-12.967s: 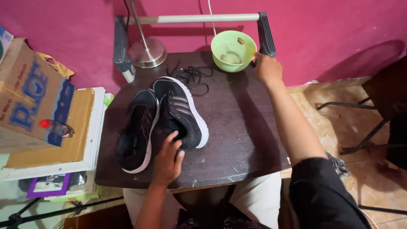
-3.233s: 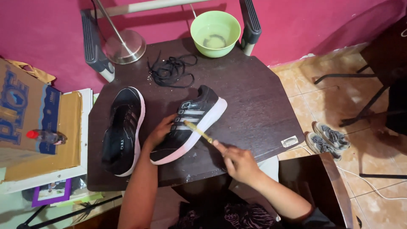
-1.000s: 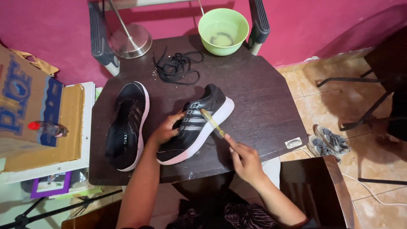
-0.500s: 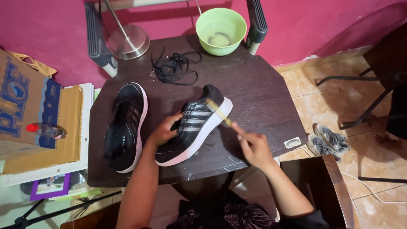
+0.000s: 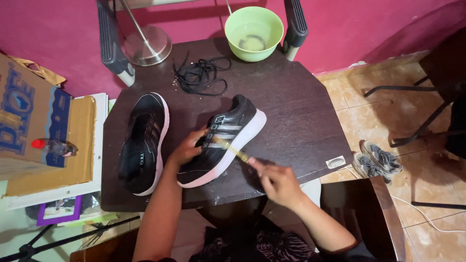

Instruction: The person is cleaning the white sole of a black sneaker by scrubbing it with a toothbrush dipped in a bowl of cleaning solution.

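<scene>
Dark table (image 5: 291, 97): green bowl (image 5: 254, 32) at far edge, loose black laces (image 5: 201, 75) before it, lamp base (image 5: 145, 44) far left. Second black shoe (image 5: 144, 142) lies left of the worked shoe (image 5: 223, 138), apart from it. Left hand (image 5: 187, 148) is curled over the worked shoe's upper, pinning it. Right hand (image 5: 279, 182) is closed around a small brush (image 5: 232, 148) (blurred), bristles on the striped side. Versus half a second ago: brush sits lower along the side; shoe unmoved.

Dark wooden table (image 5: 301, 111): two black sneakers (image 5: 143, 143) (image 5: 225, 138), loose black laces (image 5: 201, 75), green bowl (image 5: 254, 31), lamp base (image 5: 145, 46).
</scene>
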